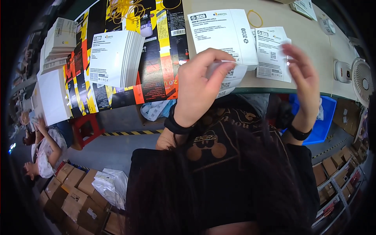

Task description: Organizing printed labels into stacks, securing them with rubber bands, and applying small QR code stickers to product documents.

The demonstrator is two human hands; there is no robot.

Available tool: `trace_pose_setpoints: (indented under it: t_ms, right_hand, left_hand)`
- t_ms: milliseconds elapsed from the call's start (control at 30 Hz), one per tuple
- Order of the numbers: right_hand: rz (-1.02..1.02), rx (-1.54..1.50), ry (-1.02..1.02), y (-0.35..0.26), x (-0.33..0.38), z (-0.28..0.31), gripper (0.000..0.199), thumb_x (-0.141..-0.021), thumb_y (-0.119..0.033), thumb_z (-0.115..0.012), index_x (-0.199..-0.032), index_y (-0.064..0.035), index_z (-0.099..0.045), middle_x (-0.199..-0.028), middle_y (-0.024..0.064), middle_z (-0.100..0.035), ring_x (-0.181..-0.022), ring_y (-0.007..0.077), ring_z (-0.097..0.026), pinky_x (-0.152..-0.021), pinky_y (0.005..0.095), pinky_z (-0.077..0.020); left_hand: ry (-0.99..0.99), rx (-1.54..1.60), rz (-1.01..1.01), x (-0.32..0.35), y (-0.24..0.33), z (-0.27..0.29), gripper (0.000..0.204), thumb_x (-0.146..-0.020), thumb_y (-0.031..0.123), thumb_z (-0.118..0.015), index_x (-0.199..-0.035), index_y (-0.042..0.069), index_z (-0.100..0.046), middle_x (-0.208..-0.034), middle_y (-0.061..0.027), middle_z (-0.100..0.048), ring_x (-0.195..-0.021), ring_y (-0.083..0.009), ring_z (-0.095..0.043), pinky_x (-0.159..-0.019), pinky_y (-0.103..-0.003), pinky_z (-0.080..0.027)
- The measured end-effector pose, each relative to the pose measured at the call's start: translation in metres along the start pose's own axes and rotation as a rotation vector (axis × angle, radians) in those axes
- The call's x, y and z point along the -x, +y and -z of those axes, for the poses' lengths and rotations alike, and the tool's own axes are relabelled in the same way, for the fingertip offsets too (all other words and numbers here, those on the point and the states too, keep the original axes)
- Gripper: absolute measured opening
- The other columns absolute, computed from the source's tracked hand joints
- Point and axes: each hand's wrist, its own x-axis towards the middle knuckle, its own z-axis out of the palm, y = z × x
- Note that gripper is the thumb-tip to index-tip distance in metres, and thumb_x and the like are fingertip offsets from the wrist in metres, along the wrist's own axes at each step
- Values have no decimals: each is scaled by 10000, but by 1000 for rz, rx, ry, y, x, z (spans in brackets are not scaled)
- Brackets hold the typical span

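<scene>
My left hand [201, 86] pinches the near edge of a white printed sheet [231, 76], which curls down at the table's front edge. The sheet lies at the near end of a larger stack of white printed sheets [217, 33]; whether it is joined to that stack is hidden by my fingers. My right hand [305, 76] is raised, its fingers smeared by motion. A pale blur shows at its fingertips, too unclear to name. Just left of it lie smaller white printed leaflets [273, 58], overlapping on the table.
A fanned stack of leaflets [113, 58] rests on black-and-yellow printed cardboard [160, 74], with rubber bands [125, 9] behind. Banded stacks [60, 37] stand far left. A small fan [362, 82] sits at right. Below are a blue bin [323, 121] and red stool [86, 131]; another person [49, 147] works left.
</scene>
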Motion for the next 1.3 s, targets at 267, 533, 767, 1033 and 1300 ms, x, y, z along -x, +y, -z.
trace_pose_setpoints:
  t_ms: [267, 533, 767, 1033, 1300]
  right_hand:
    - [-257, -170, -313, -23, -3, -47, 212, -765, -39, -632, -952, 38, -572, -885, 65, -603, -833, 120, -565, -757, 235, -442]
    - [-191, -277, -240, -23, -5, -57, 71, -768, -6, -622, -821, 30, -593, -812, 53, -597, -772, 99, -554, -708, 214, -432]
    - [-199, -278, -77, -21, -17, -52, 82, -757, 8, -626, -830, 27, -594, -827, 52, -603, -800, 102, -557, -732, 213, -427]
    - [-352, -426, -410, -26, -18, -65, 117, -741, 22, -640, -847, 40, -594, -825, 59, -610, -735, 104, -572, -688, 208, -455]
    - [-272, -432, -250, -23, -19, -74, 130, -751, -35, -660, -856, 28, -619, -753, 57, -636, -704, 86, -595, -655, 178, -468]
  left_hand:
    - [75, -108, -204, -4, -8, -6, 129, -712, 39, -655, -830, 10, -613, -770, -92, -637, -704, -192, -614, -650, -252, -466]
    - [16, -82, -125, -2, -7, -3, 144, -705, 64, -673, -830, 13, -621, -745, -96, -639, -652, -185, -620, -592, -248, -470]
    - [-56, -7, 103, 0, -1, 5, 153, -715, 94, -691, -819, 8, -620, -723, -83, -640, -639, -123, -609, -555, -231, -460]
    - [24, -40, 60, 2, -1, 11, 195, -697, 111, -712, -830, 3, -620, -709, -70, -637, -639, -104, -598, -549, -231, -452]
    - [47, 3, 64, -5, -9, 9, 184, -717, 130, -696, -805, -15, -626, -666, -98, -633, -579, -115, -582, -552, -242, -443]
